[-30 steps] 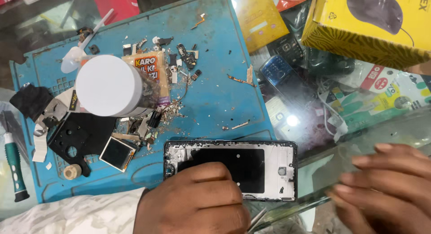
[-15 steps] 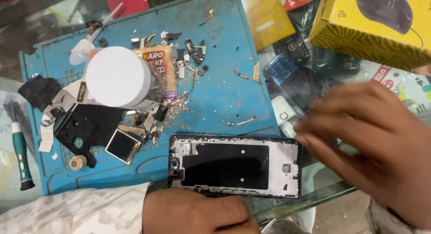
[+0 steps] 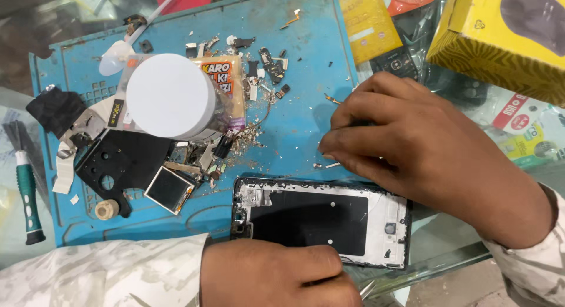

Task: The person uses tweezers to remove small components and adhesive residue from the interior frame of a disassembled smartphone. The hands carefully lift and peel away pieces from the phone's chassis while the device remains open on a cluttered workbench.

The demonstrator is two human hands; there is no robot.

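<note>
A stripped phone frame [image 3: 321,218], black in the middle with a silver rim, lies at the near edge of the blue work mat [image 3: 306,113]. My left hand [image 3: 276,274] grips its near edge with the fingers curled over it. My right hand [image 3: 424,154] reaches across from the right, just beyond the frame. Its curled fingertips pinch a small metal strip [image 3: 331,164] that lies on the mat.
On the mat's left stand a white-capped round jar [image 3: 170,95], a black plastic part [image 3: 118,163], a small square module [image 3: 168,189] and several loose scraps and screws. A green-handled screwdriver [image 3: 26,195] lies off the left edge. A yellow box [image 3: 500,36] and packets fill the right.
My right hand has swung from the near right corner up and left over the mat, onto the metal strip. My left hand has slid back off the frame's middle to its near edge.
</note>
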